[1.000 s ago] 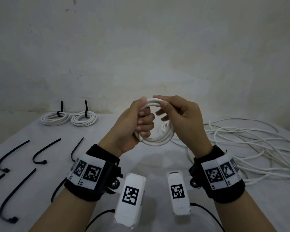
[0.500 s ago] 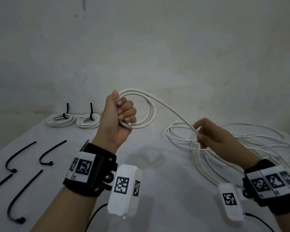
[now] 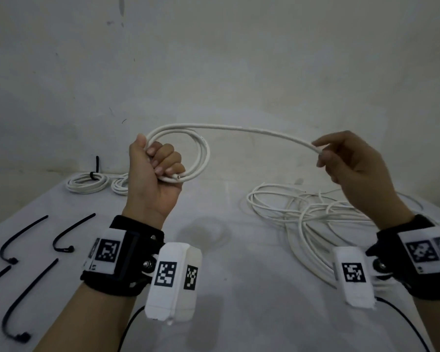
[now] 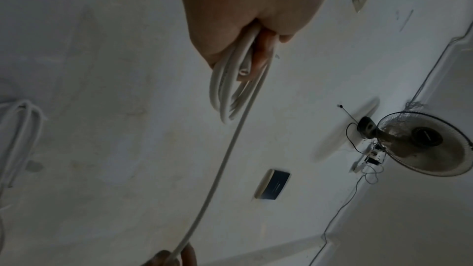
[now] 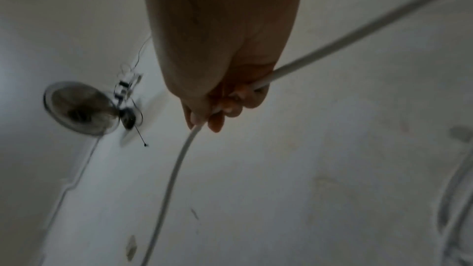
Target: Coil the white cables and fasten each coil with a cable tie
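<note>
While raised above the surface point(image 3: 229, 262):
Left hand point(image 3: 154, 179): fingers clamped on cable coil point(image 3: 201, 153).
Right hand point(image 3: 356, 168): fingers pinching the cable's free run.
Cable ties point(image 3: 71, 232): lying left.

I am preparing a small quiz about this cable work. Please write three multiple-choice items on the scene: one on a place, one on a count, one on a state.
1. Where do the finished coils lie?
A. far left of the table, near the wall
B. under the right wrist
C. on the loose cables

2. How many finished coils carry a black tie?
A. five
B. two
C. none

3. What does the left hand do?
A. lies flat on the table
B. grips the small coil
C. holds a black tie

Key:
1 A, both coils sit by the wall, left of the left hand.
2 B, the head view shows two, the second half hidden.
3 B, its fingers curl round the loops, while the right hand pinches the cable.
</note>
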`<act>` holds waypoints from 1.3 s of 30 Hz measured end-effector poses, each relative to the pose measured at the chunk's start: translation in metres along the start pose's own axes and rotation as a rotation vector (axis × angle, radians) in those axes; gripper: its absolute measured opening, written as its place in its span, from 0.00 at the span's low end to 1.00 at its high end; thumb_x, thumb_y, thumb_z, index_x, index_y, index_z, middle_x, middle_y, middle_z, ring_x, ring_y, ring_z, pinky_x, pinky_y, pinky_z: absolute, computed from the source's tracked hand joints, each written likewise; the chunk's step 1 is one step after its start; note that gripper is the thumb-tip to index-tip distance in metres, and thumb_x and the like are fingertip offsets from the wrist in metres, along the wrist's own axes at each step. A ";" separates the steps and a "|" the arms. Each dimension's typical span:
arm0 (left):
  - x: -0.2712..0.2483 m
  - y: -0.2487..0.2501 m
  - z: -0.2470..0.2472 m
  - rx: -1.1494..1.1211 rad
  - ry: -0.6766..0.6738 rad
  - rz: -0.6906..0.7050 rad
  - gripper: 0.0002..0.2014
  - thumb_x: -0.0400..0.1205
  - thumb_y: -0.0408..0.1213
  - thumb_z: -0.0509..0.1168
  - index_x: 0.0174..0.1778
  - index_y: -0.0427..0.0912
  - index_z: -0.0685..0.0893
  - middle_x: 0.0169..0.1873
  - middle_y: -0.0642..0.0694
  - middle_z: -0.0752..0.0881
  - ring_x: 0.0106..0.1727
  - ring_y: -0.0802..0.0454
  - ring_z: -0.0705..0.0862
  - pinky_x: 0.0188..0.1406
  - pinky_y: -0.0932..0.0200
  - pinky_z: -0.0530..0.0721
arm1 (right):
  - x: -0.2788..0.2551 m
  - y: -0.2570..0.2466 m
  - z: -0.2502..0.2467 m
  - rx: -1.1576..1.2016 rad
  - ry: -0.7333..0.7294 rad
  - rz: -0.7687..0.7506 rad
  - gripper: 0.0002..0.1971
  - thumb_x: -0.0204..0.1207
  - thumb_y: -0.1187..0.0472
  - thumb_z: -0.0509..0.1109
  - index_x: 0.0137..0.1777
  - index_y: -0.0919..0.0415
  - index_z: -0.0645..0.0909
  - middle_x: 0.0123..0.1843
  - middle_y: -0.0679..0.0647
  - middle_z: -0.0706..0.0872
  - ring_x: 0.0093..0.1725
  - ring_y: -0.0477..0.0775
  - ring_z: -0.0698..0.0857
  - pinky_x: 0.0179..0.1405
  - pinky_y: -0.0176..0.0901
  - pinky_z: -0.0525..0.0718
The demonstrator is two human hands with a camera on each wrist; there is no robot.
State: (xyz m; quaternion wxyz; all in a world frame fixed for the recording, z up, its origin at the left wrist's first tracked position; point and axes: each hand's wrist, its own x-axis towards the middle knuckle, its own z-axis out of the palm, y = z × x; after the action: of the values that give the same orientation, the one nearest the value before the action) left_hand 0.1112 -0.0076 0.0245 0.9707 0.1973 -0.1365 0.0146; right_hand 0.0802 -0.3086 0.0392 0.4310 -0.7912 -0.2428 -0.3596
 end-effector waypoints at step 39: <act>-0.022 -0.049 0.021 0.465 -0.175 -0.330 0.18 0.86 0.45 0.51 0.29 0.45 0.64 0.11 0.56 0.60 0.07 0.62 0.58 0.06 0.73 0.55 | -0.056 0.012 -0.044 -0.372 -0.488 0.434 0.09 0.76 0.71 0.70 0.42 0.57 0.87 0.34 0.51 0.90 0.35 0.50 0.90 0.44 0.49 0.88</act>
State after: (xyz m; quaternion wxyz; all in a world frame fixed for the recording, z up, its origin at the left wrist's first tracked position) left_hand 0.0888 -0.0600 0.0183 0.8733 0.4343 -0.1785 -0.1297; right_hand 0.0379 -0.3568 0.0057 0.2756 -0.9514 -0.0956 -0.0989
